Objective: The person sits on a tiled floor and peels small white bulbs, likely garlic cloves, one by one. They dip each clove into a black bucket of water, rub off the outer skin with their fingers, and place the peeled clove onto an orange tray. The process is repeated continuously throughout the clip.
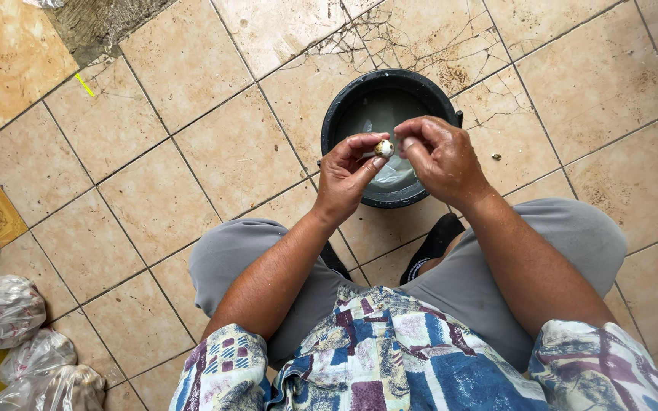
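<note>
Head view, looking straight down: both hands meet right above the black bucket (336, 114), which holds cloudy water. The left hand (346, 179) pinches a small speckled egg (384, 148) in its fingertips, and the right hand (442, 156) closes on the same egg from the other side, fingers curled. Below the bucket, grey-trousered knees spread wide. Far left of the bucket, clear plastic bags (17, 335) lie on the cracked tiled floor (192, 152).

Black bucket (336, 114); speckled egg (384, 148); beige tiles (215, 144); patchwork shirt (397, 358).
</note>
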The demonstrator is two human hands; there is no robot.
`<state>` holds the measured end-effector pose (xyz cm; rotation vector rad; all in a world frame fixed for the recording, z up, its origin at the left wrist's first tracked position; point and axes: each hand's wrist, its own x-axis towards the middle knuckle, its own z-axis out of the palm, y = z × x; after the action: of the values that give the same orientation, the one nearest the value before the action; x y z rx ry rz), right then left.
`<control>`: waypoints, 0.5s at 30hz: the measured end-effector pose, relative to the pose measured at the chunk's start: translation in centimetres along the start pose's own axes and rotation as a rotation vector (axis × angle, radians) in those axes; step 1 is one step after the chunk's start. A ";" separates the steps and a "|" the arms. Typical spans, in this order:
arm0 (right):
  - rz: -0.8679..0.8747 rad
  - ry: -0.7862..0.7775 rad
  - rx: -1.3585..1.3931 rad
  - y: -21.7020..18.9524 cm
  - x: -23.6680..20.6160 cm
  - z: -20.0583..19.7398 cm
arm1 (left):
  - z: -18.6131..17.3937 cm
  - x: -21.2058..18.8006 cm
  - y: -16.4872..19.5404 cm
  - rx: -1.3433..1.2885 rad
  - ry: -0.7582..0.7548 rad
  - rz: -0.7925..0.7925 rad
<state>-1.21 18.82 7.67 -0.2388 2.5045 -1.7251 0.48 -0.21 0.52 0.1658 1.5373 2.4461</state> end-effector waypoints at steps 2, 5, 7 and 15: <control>-0.043 -0.023 -0.093 -0.4 -0.3 0.3 | 0.2 -0.2 0.0 0.097 0.020 0.050; -0.033 -0.045 -0.140 -0.8 -0.3 0.5 | 0.4 -0.4 0.2 0.210 0.044 0.126; -0.024 -0.035 -0.139 -0.8 -0.3 0.5 | 0.7 -0.5 0.3 0.274 0.061 0.156; -0.295 0.019 -0.384 0.0 -0.7 1.1 | 1.8 -0.8 0.7 0.413 0.033 0.263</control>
<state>-0.35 17.90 7.28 -0.6500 2.9188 -1.3070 1.57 0.82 1.93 0.4287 2.1413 2.2850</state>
